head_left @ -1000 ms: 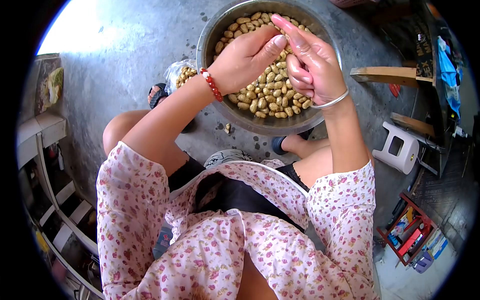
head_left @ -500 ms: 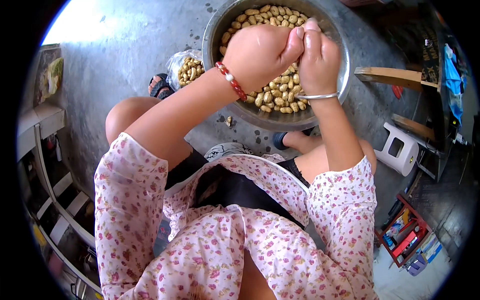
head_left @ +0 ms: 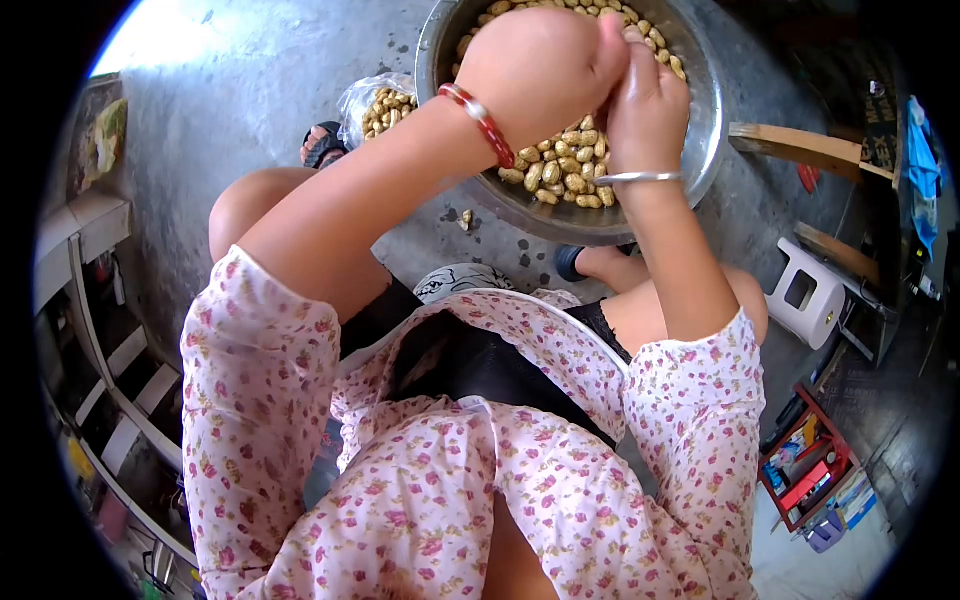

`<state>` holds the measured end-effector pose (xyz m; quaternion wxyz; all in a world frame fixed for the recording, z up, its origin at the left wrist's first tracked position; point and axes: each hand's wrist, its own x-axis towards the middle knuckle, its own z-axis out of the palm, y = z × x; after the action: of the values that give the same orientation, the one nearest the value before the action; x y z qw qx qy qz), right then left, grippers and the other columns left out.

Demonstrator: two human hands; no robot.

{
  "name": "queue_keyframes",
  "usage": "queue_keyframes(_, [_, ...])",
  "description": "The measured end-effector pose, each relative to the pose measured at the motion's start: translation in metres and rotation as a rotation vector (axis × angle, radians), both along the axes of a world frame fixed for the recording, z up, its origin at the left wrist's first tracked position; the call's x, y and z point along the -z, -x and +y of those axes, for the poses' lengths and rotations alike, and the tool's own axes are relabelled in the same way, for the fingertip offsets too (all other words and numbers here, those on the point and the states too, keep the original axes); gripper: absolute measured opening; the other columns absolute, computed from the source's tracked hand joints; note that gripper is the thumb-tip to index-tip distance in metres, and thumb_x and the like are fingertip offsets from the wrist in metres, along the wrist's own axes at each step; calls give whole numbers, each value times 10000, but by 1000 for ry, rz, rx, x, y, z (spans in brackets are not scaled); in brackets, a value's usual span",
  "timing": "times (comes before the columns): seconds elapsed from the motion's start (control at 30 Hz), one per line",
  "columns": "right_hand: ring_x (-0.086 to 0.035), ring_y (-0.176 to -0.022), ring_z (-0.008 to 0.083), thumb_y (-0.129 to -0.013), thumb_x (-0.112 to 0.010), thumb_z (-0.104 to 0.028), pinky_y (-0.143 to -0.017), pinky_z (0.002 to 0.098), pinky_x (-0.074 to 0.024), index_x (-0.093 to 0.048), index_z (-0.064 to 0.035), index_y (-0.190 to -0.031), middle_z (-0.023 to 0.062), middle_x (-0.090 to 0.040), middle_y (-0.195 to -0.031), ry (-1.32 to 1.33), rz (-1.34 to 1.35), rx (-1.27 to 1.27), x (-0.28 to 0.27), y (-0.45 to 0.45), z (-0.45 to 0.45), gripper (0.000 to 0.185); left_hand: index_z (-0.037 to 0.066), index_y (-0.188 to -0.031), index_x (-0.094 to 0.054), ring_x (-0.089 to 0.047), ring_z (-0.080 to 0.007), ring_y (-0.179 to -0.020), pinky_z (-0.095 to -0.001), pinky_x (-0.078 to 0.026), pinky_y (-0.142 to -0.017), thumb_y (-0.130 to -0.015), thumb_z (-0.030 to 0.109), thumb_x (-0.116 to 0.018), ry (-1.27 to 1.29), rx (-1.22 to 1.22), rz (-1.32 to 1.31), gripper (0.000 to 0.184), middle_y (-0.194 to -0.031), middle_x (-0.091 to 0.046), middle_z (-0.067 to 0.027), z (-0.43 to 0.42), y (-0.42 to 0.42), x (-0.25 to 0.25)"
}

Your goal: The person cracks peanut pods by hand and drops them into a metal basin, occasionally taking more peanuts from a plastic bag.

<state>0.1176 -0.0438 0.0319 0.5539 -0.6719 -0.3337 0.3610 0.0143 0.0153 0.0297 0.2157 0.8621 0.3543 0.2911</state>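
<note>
A wide metal basin [head_left: 708, 130] holds many unshelled peanuts [head_left: 565, 165]. Over it my left hand [head_left: 540, 70], with a red bead bracelet on the wrist, is closed and pressed against my right hand [head_left: 645, 110]. The right hand, with a silver bangle on its wrist, is closed too, its skin looking wet. The fingertips meet at the upper part of the basin, and whatever lies between them is hidden. To the left of the basin, a clear plastic bag [head_left: 355, 105] contains more peanuts.
A small peanut piece [head_left: 466, 219] lies on the wet-spotted grey floor [head_left: 250, 110]. On the right are a wooden-edged piece [head_left: 795, 145], a pale plastic stool [head_left: 806, 295] and a red crate [head_left: 805, 460] of small items. A shelf rack [head_left: 90, 330] stands at left.
Both hands, earlier apart at the fingers with the right index finger extended, have come together and closed. The left hand has turned and moved up and right. The view has shifted slightly.
</note>
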Motion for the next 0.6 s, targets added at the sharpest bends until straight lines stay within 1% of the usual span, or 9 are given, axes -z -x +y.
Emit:
queue_keyframes(0.03, [-368,-340,151,-889,-516,-344,-337,290,-260,-482,-119,-556,6,-407,-445,189,407,28,-6,0,0,403,75,-613,-534,-499,-247,-417,-365,-412,-434,-943,310,-443,-159,38,28,415,-503,-497,-65,1,1,-2])
queue_keyframes(0.1, [-296,-361,74,-867,-513,-342,-331,235,-172,-437,-142,-587,-42,-343,-469,449,683,-191,-17,-18,-1,353,62,-631,-548,-544,-294,-477,-388,-426,-459,-934,300,-467,-482,118,85,393,-547,-548,-100,0,4,-4])
queue_keyframes(0.17, [-279,-373,57,-860,-498,-330,-343,225,-155,-434,-150,-582,-53,-332,-477,514,718,-238,-27,-21,-5,337,69,-648,-560,-538,-286,-483,-380,-432,-473,-934,285,-471,-341,150,6,369,-574,-567,-101,-3,4,1])
queue_keyframes(0.23, [-341,-345,143,-889,-468,-335,-342,286,-234,-498,-113,-574,15,-427,-459,394,472,-133,-24,-14,-1,387,75,-647,-559,-511,-273,-459,-354,-431,-464,-940,271,-459,-230,119,-164,366,-580,-569,-98,-1,-1,7])
queue_keyframes(0.27, [-439,-422,238,-916,-456,-351,-417,345,-325,-557,-75,-602,98,-493,-518,160,-10,-207,-24,-9,-5,431,60,-658,-559,-459,-204,-411,-281,-386,-420,-959,283,-437,107,15,-325,394,-554,-559,-58,-7,-6,4])
queue_keyframes(0.3, [-537,-500,334,-944,-445,-366,-493,403,-415,-617,-37,-629,181,-560,-576,-23,-553,-129,-24,-4,-9,487,48,-644,-522,-392,-133,-393,-243,-319,-384,-970,340,-419,875,-74,-565,450,-516,-476,-28,-12,-11,0])
queue_keyframes(0.37, [-557,-530,329,-935,-460,-398,-491,389,-419,-619,-29,-639,169,-554,-562,-248,-800,-222,-17,-13,-8,499,56,-662,-486,-401,-120,-416,-281,-313,-389,-956,382,-405,1355,-52,-683,447,-494,-425,-30,-10,-2,-13])
queue_keyframes(0.5, [-584,-598,368,-904,-495,-441,-572,457,-453,-639,-44,-686,187,-575,-607,310,-661,-296,-5,-49,-6,475,77,-678,-428,-389,-97,-419,-239,-282,-385,-955,438,-371,1407,-99,-728,458,-554,-457,-13,-4,3,3])
queue_keyframes(0.6, [-616,-733,384,-873,-535,-466,-698,464,-485,-645,-42,-790,199,-625,-755,524,-929,-467,19,-48,-12,446,92,-675,-401,-363,-111,-428,-236,-262,-375,-961,369,-372,1439,-126,-717,399,-547,-437,-36,-5,1,-4])
